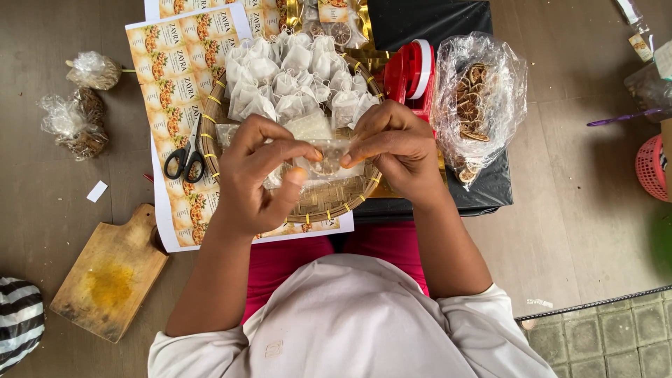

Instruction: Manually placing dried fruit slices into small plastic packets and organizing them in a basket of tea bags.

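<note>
Both hands are meeting over a round woven tray (329, 199), pinching between them a small translucent pouch (329, 157) with what looks like a dried citrus slice inside. The left hand (255, 175) is gripping the pouch's left edge with thumb and fingers (301, 148) pressed together; the right hand (395, 150) is nipping the right edge the same way. Just beyond the fingers, filled white pouches (294, 77) are lying heaped on the tray. To the right of the right hand, a clear bag of dried slices (476, 98) is sitting on the dark worktop (483, 192), with a red tool (413, 70) beside it. Left of the left hand, scissors (185, 157) are resting on printed label sheets (178, 77). As I judge it, an uneven pull could tear the thin pouch or tip the slice onto the tray.
</note>
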